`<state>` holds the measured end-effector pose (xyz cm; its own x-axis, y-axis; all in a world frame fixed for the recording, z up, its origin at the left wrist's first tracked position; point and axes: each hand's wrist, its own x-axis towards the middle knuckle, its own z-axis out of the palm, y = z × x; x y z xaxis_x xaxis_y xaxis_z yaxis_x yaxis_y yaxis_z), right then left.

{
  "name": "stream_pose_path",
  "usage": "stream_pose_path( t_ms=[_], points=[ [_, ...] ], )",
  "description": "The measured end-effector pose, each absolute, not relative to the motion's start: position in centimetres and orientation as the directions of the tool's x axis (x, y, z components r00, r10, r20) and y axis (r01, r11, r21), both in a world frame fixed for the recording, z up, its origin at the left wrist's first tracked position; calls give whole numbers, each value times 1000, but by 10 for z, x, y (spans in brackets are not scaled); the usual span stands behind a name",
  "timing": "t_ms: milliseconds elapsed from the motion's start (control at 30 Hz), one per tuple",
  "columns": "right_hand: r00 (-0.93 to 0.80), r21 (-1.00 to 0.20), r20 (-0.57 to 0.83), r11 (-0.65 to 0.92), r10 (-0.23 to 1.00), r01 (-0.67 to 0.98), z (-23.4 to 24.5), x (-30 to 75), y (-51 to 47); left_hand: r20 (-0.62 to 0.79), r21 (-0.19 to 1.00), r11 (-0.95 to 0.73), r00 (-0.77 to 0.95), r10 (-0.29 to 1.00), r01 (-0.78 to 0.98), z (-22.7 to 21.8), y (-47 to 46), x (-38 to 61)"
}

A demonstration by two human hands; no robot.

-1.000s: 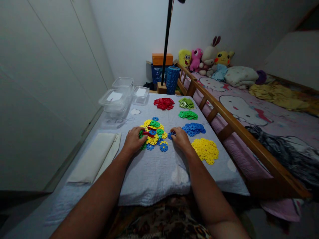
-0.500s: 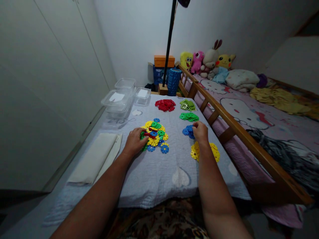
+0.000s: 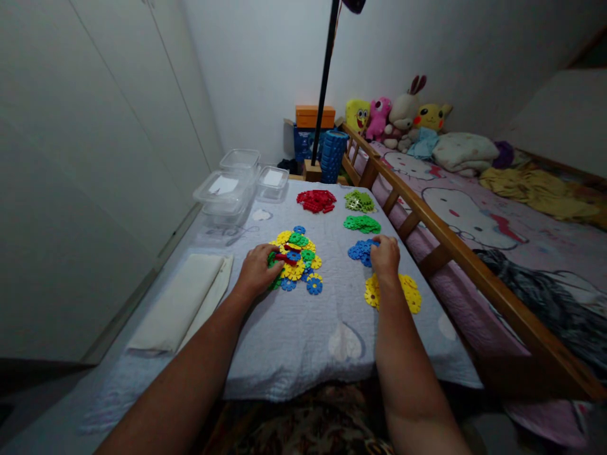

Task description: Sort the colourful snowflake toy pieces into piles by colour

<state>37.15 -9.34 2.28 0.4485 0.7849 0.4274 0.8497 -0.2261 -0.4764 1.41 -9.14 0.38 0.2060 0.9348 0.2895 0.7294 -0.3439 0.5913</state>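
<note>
In the head view, the left hand (image 3: 256, 268) lies with its fingers curled on the near-left edge of the mixed heap of flower discs (image 3: 298, 254) at the middle of the quilt (image 3: 294, 341), and the right hand (image 3: 385, 256) is bent over the blue pile (image 3: 359, 251) to the right; I cannot tell whether either hand pinches a piece. The discs look like thin, stiff, light plastic, probably easiest to take by the notched rim between thumb and forefinger. They are small, round, petal-edged and bright, and a yellow pile (image 3: 410, 294) lies just near of the right hand.
</note>
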Motion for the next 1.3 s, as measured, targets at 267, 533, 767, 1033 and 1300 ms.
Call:
stream_pose_path(
  t_ms=[267, 533, 767, 1033, 1300],
  points=[
    [33, -549, 357, 181, 934, 816, 31, 316, -99, 277, 610, -333, 201, 940, 719, 8, -94, 14],
    [-386, -575, 119, 381, 915, 724, 35, 270, -117, 283, 603, -319, 178, 942, 731, 7, -93, 14],
    [-436, -588, 34, 371, 899, 719, 36, 270, -125, 266, 580, -251, 111, 958, 775, 13, -95, 12],
    [-379, -712, -2, 265, 926, 651, 37, 274, -122, 241, 588, -221, 92, 966, 778, 9, -94, 10],
    [-221, -862, 17, 127, 975, 492, 34, 288, -118, 248, 583, -245, 117, 962, 774, 7, -92, 8]
  ],
)
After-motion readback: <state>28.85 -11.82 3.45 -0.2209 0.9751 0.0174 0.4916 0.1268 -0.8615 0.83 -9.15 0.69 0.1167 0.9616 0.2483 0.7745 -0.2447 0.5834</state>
